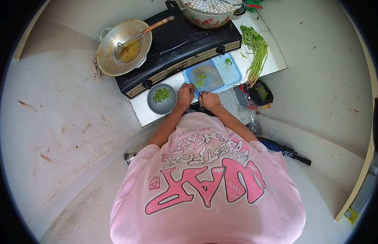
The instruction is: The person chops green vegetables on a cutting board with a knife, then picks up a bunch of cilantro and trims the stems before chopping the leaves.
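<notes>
My right hand (210, 100) is closed around the handle of a knife (196, 88), whose thin blade points up and left over the near edge of a blue cutting board (230, 73). Just left of the blade is my left hand (185, 96), its fingers curled at the board's corner; whatever they pinch is hidden. Chopped greens (200, 79) lie in a small pile on the board's darker part, with a few green scraps (228, 62) on the lighter part. Beside my left hand, a grey bowl (155, 107) holds more chopped greens (161, 95).
A black gas stove (172, 46) stands behind the board. On it are a wok (105, 53) with a wooden-handled ladle (156, 24) and yellowish liquid, and a flowered pot (207, 20). Long leafy greens (258, 53) lie right, above a black container (265, 97).
</notes>
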The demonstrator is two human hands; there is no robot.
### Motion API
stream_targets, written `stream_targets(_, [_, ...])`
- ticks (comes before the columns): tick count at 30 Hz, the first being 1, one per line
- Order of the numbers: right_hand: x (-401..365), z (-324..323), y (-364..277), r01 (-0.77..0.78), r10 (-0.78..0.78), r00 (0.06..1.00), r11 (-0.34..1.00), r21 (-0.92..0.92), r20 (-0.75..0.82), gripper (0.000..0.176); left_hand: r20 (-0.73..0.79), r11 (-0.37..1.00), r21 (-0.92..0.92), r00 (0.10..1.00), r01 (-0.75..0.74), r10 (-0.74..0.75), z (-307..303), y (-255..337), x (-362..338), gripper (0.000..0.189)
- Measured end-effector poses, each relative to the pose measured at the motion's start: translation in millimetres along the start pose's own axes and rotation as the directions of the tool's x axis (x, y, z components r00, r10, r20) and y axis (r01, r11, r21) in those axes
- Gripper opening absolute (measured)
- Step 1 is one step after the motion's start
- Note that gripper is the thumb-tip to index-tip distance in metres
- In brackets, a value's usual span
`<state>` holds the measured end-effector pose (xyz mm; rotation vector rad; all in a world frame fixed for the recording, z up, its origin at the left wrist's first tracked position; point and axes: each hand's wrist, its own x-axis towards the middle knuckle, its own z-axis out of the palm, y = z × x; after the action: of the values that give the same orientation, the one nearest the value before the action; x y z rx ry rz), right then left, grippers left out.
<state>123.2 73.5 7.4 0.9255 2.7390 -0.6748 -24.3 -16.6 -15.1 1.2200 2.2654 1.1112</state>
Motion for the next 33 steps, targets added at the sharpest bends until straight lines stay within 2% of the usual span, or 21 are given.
stream_targets(5, [-12.7, -0.9, 8.7, -0.014, 0.014, 1.000, 0.999, 0.029, 0.005, 0.045, 0.002, 1.000, -0.009, 1.000, 0.009, -0.009, 3.9, -5.5, 0.2, 0.014])
stream_targets(8, [-16.2, -3.1, 12.8, -0.033, 0.033, 0.999, 0.998, 0.046, 0.011, 0.046, -0.029, 0.993, -0.103, 0.998, 0.059, -0.062, 7.1, -4.9, 2.0, 0.010])
stream_targets(11, [-15.7, -2.8, 15.1, -0.048, 0.047, 0.999, 0.997, 0.057, 0.017, 0.047, -0.013, 0.999, -0.046, 1.000, -0.002, 0.001, -0.9, 1.6, 1.1, 0.012])
stream_targets(14, [-16.7, -3.4, 12.8, -0.055, 0.053, 0.998, 0.997, 0.062, 0.031, 0.047, 0.002, 1.000, 0.026, 1.000, 0.000, 0.000, -3.8, 5.6, 2.3, 0.011])
stream_targets(18, [-20.3, -8.5, 9.3, -0.028, 0.024, 0.997, 0.998, 0.050, 0.073, 0.047, 0.001, 0.999, -0.036, 1.000, 0.028, -0.028, 1.7, -0.9, 3.8, 0.010])
stream_targets(26, [-14.1, -3.2, 7.2, -0.009, 0.008, 0.999, 1.000, 0.025, 0.046, 0.047, 0.009, 0.999, -0.034, 0.999, 0.043, -0.042, 0.6, 0.2, 3.9, 0.009])
stream_targets(29, [-5.8, -4.2, 3.6, 0.019, -0.019, 1.000, 0.999, 0.039, 0.011, 0.048, -0.035, 0.989, -0.143, 0.998, 0.042, -0.047, 3.0, 0.9, 2.7, 0.007])
stream_targets(33, [-5.6, -12.0, 1.1, 0.005, -0.006, 1.000, 0.998, 0.062, 0.013, 0.048, -0.030, 0.992, -0.113, 0.998, 0.058, -0.061, 4.1, -1.2, 2.1, 0.005])
